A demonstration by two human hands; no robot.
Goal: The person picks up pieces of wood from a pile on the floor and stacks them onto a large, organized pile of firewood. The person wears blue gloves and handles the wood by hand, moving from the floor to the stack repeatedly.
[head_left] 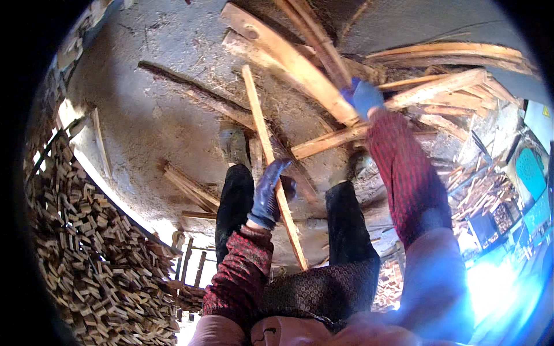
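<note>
My left hand [270,193], in a dark blue glove, is closed around a thin wooden strip [259,124]. The strip slants from the bare floor down to my lap. Farther off to the right, my right hand [365,99] wears a brighter blue glove and touches the near end of a brown plank [314,37]. Motion blurs its fingers, so its grip is unclear. A wide pale board [288,60] runs beside that plank, its near end just below the glove. Under my right wrist lies a shorter wooden piece [326,142].
A bark-edged slat [199,98] lies on the grey floor [124,63] ahead. More boards [444,92] are heaped at the right. A large pile of small wood blocks [98,259] fills the lower left. Green machinery [529,173] stands far right, near bright glare.
</note>
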